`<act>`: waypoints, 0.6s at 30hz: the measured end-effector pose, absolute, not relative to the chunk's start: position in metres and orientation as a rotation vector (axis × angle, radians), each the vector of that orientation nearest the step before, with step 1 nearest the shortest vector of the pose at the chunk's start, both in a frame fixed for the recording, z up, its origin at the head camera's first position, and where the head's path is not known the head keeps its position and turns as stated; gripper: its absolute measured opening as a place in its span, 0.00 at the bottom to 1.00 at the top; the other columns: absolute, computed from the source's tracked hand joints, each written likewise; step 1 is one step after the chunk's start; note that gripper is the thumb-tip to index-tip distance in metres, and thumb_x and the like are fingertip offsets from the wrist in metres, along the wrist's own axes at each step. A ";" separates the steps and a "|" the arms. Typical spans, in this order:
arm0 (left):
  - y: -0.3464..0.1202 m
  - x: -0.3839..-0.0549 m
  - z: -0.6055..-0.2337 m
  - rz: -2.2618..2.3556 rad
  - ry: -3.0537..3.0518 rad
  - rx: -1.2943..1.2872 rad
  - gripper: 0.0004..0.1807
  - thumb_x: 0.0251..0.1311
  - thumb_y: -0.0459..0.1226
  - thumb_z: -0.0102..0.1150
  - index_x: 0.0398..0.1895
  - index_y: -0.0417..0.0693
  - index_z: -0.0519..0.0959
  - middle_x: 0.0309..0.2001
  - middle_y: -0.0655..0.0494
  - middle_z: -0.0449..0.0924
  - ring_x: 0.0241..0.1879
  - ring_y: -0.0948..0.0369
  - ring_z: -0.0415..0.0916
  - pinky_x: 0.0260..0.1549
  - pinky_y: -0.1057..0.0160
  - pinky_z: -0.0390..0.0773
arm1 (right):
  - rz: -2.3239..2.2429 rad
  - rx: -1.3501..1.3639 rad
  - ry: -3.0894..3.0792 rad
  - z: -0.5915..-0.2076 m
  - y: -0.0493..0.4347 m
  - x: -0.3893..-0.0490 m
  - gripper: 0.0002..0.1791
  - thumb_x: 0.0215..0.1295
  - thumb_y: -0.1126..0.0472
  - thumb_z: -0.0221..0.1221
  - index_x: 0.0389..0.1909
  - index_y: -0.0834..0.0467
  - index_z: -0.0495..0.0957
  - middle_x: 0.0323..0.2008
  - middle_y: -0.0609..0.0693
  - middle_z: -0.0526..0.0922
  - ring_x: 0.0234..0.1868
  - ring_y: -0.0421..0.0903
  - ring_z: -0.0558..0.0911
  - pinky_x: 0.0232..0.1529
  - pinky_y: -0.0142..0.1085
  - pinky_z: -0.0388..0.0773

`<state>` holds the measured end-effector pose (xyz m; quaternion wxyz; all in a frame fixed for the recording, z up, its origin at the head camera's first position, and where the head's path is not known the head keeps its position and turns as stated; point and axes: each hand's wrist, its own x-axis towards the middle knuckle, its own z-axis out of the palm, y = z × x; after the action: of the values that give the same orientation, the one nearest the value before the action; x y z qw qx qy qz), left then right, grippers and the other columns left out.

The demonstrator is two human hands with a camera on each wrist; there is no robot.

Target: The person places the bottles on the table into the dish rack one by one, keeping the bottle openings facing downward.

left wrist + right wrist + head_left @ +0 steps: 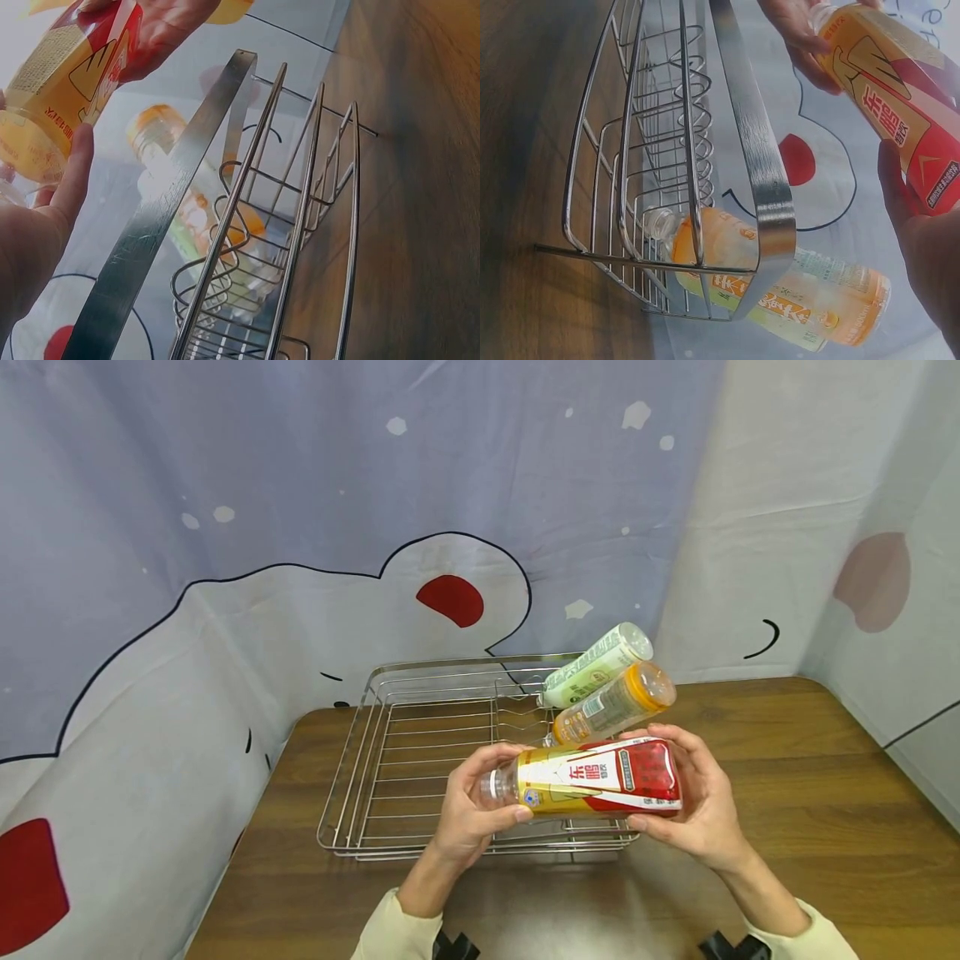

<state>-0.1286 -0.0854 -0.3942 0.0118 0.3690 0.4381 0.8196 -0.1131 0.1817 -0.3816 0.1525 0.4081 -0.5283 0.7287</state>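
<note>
A red, yellow and white labelled drink bottle (pixel 592 777) lies sideways in the air above the front of a wire rack (pixel 367 760), its clear neck pointing left. My left hand (pixel 468 814) grips it at the neck and shoulder, thumb along the near side. Round the base end curls my right hand (pixel 697 802). Just behind it, an orange-labelled bottle (pixel 600 710) and a green-labelled bottle (pixel 596 664) lean in the rack's right side, necks down and bases up to the right. The right wrist view shows the orange-labelled bottle's neck (pixel 660 223) between the rack's wires.
The rack stands on a brown wooden table (pixel 787 777); a wavy wire divider (pixel 225 217) runs inside it. A flat metal band (pixel 754 135) forms its upper rim. A printed curtain (pixel 450 460) hangs behind and beside the table.
</note>
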 end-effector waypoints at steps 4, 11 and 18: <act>-0.087 -0.130 -0.394 2.528 1.374 1.163 0.35 0.47 0.22 0.70 0.63 0.42 0.72 0.60 0.43 0.73 0.57 0.54 0.71 0.48 0.58 0.81 | 2.100 1.172 -1.512 -0.382 0.182 -0.113 0.51 0.33 0.90 0.65 0.65 0.78 0.56 0.61 0.64 0.73 0.58 0.52 0.76 0.51 0.40 0.81; -0.098 -0.132 -0.390 2.444 1.469 1.156 0.56 0.49 0.31 0.76 0.77 0.41 0.50 0.73 0.31 0.51 0.67 0.44 0.62 0.54 0.52 0.78 | 2.126 1.123 -1.478 -0.379 0.188 -0.113 0.51 0.33 0.91 0.66 0.65 0.77 0.56 0.60 0.64 0.74 0.58 0.53 0.76 0.51 0.38 0.80; -0.118 -0.133 -0.385 2.459 1.553 1.148 0.54 0.51 0.29 0.74 0.77 0.41 0.49 0.73 0.32 0.51 0.69 0.36 0.56 0.55 0.46 0.75 | 2.115 1.051 -1.499 -0.375 0.202 -0.112 0.52 0.31 0.93 0.63 0.65 0.78 0.56 0.59 0.64 0.74 0.58 0.53 0.75 0.51 0.37 0.80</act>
<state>-0.1329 -0.1178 -0.3851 0.0074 0.3671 0.4968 0.7864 -0.1123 0.2016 -0.3752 0.1714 0.3703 -0.5279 0.7448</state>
